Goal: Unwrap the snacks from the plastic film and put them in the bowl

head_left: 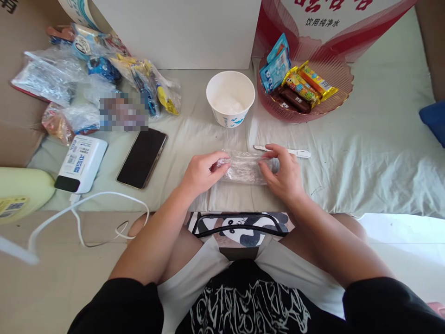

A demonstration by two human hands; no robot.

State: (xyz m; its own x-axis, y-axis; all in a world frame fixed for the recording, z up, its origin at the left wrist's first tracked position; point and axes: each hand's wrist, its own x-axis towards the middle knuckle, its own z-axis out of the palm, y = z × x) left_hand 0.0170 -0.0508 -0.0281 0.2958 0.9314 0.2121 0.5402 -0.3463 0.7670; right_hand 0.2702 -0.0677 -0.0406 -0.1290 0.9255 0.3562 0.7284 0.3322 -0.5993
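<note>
Fingers of left hand and right hand pinch opposite ends of a clear crinkled plastic packet, steadying it flat on the pale cloth-covered surface; slim white plastic tool just behind; white paper bowl beyond.

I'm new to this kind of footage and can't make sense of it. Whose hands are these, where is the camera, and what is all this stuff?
The camera sits on a person's head, looking down at their own two bare hands. The left hand and right hand hold a small clear plastic packet by its ends, on a pale cloth. Just behind lies a small white tool. Farther back stand a white paper cup and a red bowl of wrapped snacks. To the left lie a dark phone, a white power bank and plastic bags.
</note>
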